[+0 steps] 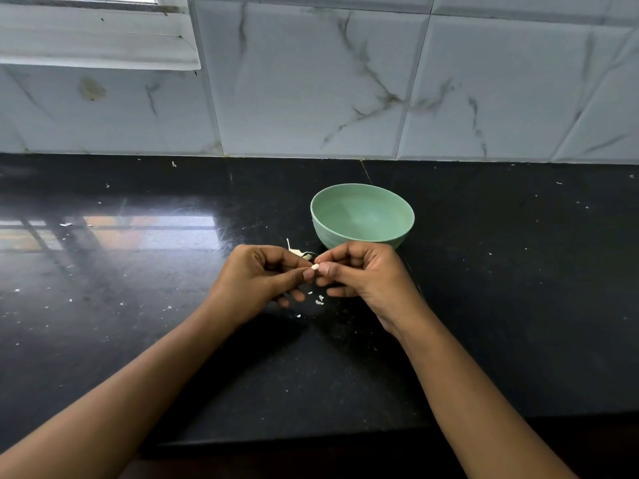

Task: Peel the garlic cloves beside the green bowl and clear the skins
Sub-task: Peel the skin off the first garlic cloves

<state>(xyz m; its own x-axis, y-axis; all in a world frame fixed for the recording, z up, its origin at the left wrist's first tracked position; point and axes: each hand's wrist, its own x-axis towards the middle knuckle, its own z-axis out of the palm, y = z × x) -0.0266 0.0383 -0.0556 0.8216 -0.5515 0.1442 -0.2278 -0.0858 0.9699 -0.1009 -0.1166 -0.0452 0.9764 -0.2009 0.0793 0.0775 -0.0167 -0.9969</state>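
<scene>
While they meet at frame centre, the left hand point(262, 278) and right hand point(359, 274) both pinch one small garlic clove point(314, 267). Skin scraps point(318, 300) lie beneath on the black countertop point(138, 281), with the green bowl point(363, 216) just behind.

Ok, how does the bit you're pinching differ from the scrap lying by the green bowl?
The clove is pinched between the left hand and right hand, above the counter; the scrap lies on the counter beside the green bowl. The clove looks small and rounded; the scrap is thin and curled, one strip sticking up. Both are pale.
</scene>
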